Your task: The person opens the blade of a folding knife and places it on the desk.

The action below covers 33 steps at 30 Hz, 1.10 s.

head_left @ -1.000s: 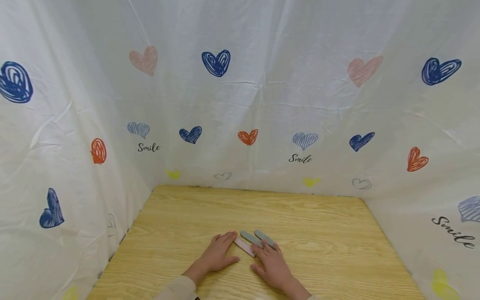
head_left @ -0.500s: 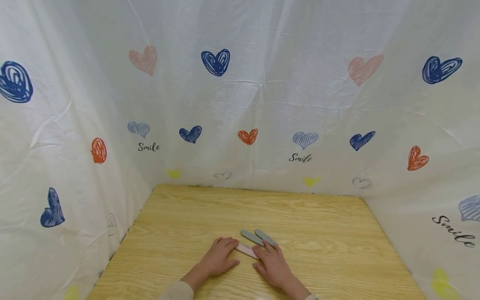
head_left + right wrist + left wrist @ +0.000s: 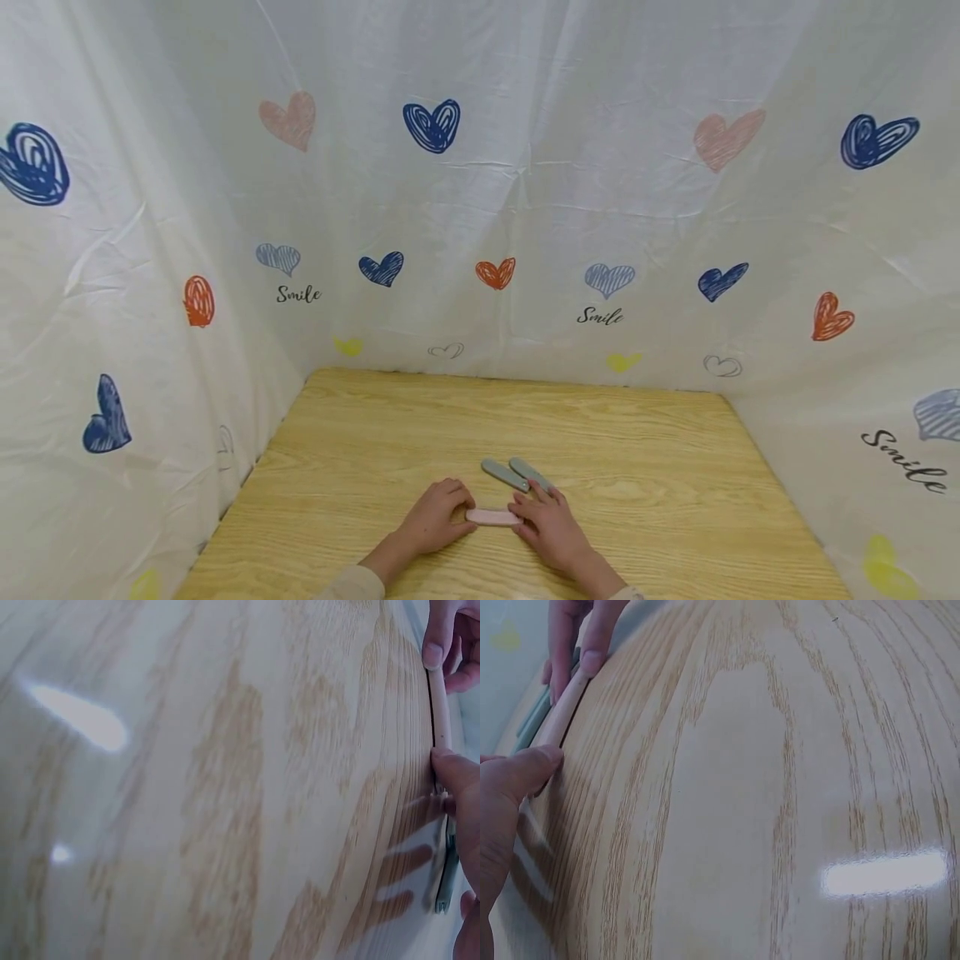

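Note:
A slim, slightly curved pink bar (image 3: 493, 517) lies nearly crosswise in front of the person, a dark line along its near edge in the wrist views. My left hand (image 3: 437, 517) pinches its left end between thumb and fingers. At the other end, my right hand (image 3: 553, 533) pinches it too, its thumb (image 3: 454, 769) on the near edge. Two grey-green bars of similar shape lie just beyond: the left one (image 3: 504, 473) shows almost whole, while the right one (image 3: 529, 472) is partly hidden behind the right fingers. What kind of article these bars are, I cannot tell.
The hands work on a wood-grain table (image 3: 360, 433). White curtains (image 3: 525, 208) printed with hearts and the word Smile hang round its back and sides. Bright light reflections show on the tabletop in both wrist views.
The pink bar has turned from slanted to nearly crosswise and come nearer the person. Both hands have gone from fingertips resting on it to pinching its ends. The grey-green bars stay put.

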{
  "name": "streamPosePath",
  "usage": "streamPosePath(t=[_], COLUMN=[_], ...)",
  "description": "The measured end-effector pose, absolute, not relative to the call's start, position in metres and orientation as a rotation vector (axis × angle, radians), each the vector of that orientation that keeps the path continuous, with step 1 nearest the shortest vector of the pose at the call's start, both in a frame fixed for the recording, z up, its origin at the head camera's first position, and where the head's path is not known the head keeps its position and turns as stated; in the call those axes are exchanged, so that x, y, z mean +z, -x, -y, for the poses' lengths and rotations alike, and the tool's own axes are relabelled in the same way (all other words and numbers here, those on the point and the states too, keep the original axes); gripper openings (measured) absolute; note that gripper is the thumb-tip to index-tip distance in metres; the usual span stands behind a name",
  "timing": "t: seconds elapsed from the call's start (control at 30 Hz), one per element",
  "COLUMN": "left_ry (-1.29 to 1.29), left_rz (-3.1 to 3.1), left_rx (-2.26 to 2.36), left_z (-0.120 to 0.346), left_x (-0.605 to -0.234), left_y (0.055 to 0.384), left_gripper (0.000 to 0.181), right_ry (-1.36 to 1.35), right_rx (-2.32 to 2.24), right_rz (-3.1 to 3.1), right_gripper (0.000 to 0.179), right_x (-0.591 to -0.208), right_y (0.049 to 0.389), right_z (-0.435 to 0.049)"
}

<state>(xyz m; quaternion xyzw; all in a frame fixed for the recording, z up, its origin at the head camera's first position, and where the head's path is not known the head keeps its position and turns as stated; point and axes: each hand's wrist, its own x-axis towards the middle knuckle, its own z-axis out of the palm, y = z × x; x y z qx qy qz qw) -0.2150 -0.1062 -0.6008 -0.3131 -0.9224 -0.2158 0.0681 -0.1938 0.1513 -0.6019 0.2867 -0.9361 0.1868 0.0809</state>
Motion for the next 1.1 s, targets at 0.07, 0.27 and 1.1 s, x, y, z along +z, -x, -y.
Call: streamPosePath(t=[0.07,0.27,1.1], left_ry=[0.944,0.953,0.907], left_rz=[2.766,2.775,2.607], left_rx=[-0.674,-0.726,-1.219], left_z=[0.106,0.105,0.1], left_x=[-0.602,-0.604,-0.602], left_y=[0.214,0.211,0.198], left_gripper=[0.019,0.017,0.015], right_ry=[-0.868,-0.92,-0.856], right_rx=[0.566,0.586,1.406], right_rz=[2.79,2.743,2.743], right_gripper=[0.026,0.018,0.018], right_x=[-0.603,-0.605,-0.598], right_y=[0.195,0.195,0.193], right_z=[-0.152,-0.154,-0.163])
